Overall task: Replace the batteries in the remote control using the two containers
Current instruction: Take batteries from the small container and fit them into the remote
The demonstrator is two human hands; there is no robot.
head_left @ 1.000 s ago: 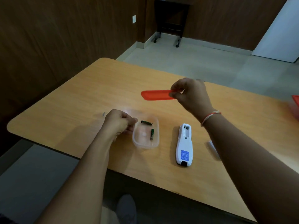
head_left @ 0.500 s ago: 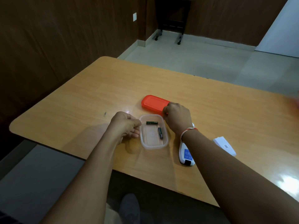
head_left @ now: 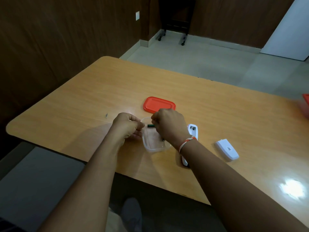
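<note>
the desk (head_left: 217, 118) filled most of the view, its wood top carrying everything. at about twelve o'clock from the hands the red lid (head_left: 158, 104) lay flat, apparently set aside to free the container's mouth. the clear container (head_left: 154, 146) sat at centre with its lid off. at three o'clock from it lay the white remote control (head_left: 193, 131), back up with the battery bay exposed, likely so cells could go in; the forearm hid its lower half. further toward four o'clock the white battery cover (head_left: 226, 149) lay apart, bearing a small square code label too small to read. at the far three o'clock edge a second red-lidded container (head_left: 305, 104) was barely in frame.

the left hand (head_left: 127, 126) was curled at the container's nine o'clock rim, seemingly steadying it. the right hand (head_left: 168, 125) reached into it, fingers bent at a dark green battery (head_left: 150, 125); whether that grip had closed on it i cannot tell. a second battery (head_left: 162, 139) peeked out beneath the wrist.
</note>
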